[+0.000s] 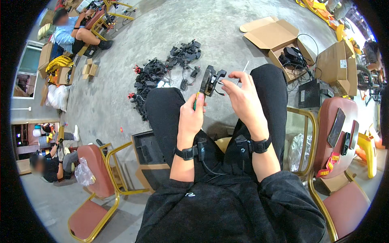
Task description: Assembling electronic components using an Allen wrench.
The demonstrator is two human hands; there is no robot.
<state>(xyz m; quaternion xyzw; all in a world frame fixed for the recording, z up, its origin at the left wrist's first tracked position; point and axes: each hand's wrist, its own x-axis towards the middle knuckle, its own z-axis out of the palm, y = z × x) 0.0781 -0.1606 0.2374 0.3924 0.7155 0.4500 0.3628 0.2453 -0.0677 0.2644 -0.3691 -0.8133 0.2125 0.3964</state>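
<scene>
In the head view, a black part [208, 81] is held up between the two knees, its upper end tilted slightly to the right. Its lower end is gripped by the left hand [191, 117], whose fingers are closed around it; a green-and-yellow piece [197, 100] is exposed beside the thumb. The right hand [248, 99] is positioned just right of the black part, with its fingers bent and narrowly spaced; a thin rod [244, 69] is held between them, one end pointed upward. Whether the black part is touched by the right fingertips cannot be told. Left of the black part, a pile of black cables [150, 79] is laid on the floor [219, 38]. Further right, an open cardboard box [267, 34] is placed, with dark cabled items [292, 56] contained inside.
</scene>
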